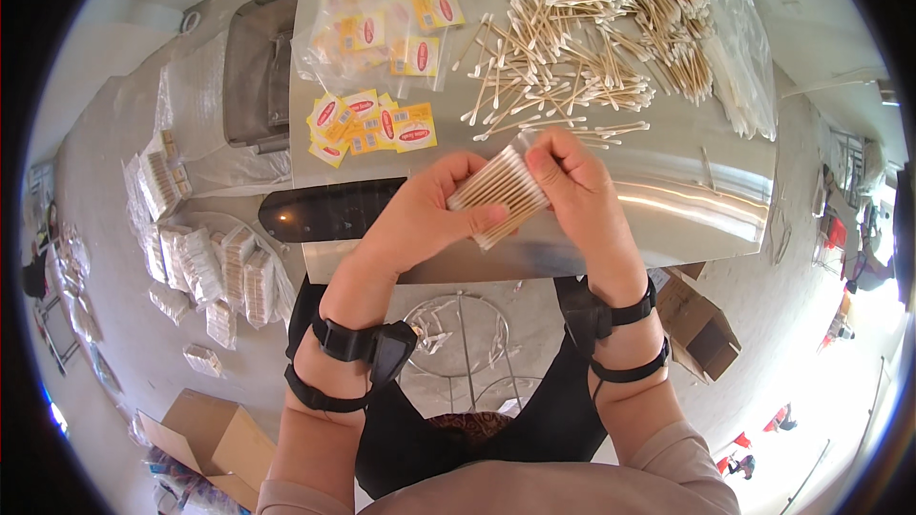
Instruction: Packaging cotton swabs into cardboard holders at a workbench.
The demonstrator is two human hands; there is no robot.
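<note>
A brushed-metal table [658,234] fills the room's middle in front of you, above a pale floor. Your left hand [429,205] grasps the lower left side of a clear packet of cotton swabs [504,193], thumb across its front; your right hand [577,181] pinches its upper right edge. The packet sits between both hands, tilted, over the table's near edge. You seem to be squaring or closing it; the next move likely calls for light, even pressure that keeps the sticks parallel. Beyond lie yellow-and-white labels [367,124] and a heap of loose swabs [582,0]; farther left, filled packets [196,262] rest in a pile.
</note>
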